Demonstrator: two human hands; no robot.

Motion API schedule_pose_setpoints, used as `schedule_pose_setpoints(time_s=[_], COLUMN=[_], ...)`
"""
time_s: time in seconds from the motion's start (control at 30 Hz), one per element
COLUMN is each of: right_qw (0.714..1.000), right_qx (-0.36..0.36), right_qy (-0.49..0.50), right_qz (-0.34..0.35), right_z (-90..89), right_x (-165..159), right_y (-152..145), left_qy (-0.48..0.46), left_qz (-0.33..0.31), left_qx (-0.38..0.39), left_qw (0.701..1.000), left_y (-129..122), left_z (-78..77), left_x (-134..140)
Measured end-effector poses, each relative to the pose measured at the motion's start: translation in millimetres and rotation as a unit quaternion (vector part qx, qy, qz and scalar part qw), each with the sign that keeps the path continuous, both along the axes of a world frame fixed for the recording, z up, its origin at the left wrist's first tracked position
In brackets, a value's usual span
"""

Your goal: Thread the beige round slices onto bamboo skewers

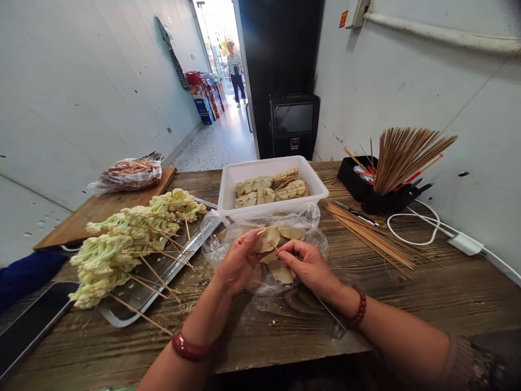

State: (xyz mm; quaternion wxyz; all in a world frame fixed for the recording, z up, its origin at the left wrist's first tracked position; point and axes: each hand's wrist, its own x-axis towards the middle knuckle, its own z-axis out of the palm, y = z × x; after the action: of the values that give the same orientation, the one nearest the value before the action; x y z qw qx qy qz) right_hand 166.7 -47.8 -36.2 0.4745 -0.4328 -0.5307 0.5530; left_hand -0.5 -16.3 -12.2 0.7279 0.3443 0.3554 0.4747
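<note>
Between the fingers of my left hand (238, 263) is a thin, pale beige round slice (267, 239); I cannot tell what food it is. My right hand (308, 264) pinches a bamboo skewer (328, 310), its tip end at the slice and its other end pointing down toward the table's front edge. Below both hands a clear plastic bag (315, 217) lies spread open, with more such slices (280, 271) on it. Just behind the bag, a white plastic tub (230, 187) contains several skewers threaded with similar slices (256, 190).
Skewered cauliflower (118, 239) is heaped on a metal tray (118, 316) at left, near a cutting board (77, 217) with a bagged food pack (130, 174). Loose skewers (366, 233), a skewer bundle (402, 157) and a white cable (415, 241) are at right. A person (236, 70) stands by the doorway.
</note>
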Motion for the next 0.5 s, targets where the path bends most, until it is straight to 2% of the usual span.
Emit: schedule_pose_setpoints(time_s=[0.17, 0.27, 0.4, 0.5], right_qw=[0.999, 0.995, 0.975, 0.967], right_qx=[0.007, 0.058, 0.145, 0.161], right_qy=[-0.019, -0.075, -0.169, -0.199], right_qz=[0.026, 0.026, -0.001, -0.002], right_z=[-0.6, -0.8, 0.4, 1.0], right_x=[0.0, 1.7, 3.5, 3.2], right_y=[-2.0, -3.5, -4.3, -4.3], left_qy=[0.024, 0.013, -0.013, -0.006], left_qz=[-0.016, 0.007, 0.041, 0.040], left_qx=[0.024, 0.016, 0.014, 0.013], left_qw=[0.999, 1.000, 0.999, 0.999], left_y=[0.0, 1.9, 3.9, 3.7], left_z=[-0.9, -1.2, -1.7, -1.3], left_x=[0.2, -2.4, -6.0, -6.1])
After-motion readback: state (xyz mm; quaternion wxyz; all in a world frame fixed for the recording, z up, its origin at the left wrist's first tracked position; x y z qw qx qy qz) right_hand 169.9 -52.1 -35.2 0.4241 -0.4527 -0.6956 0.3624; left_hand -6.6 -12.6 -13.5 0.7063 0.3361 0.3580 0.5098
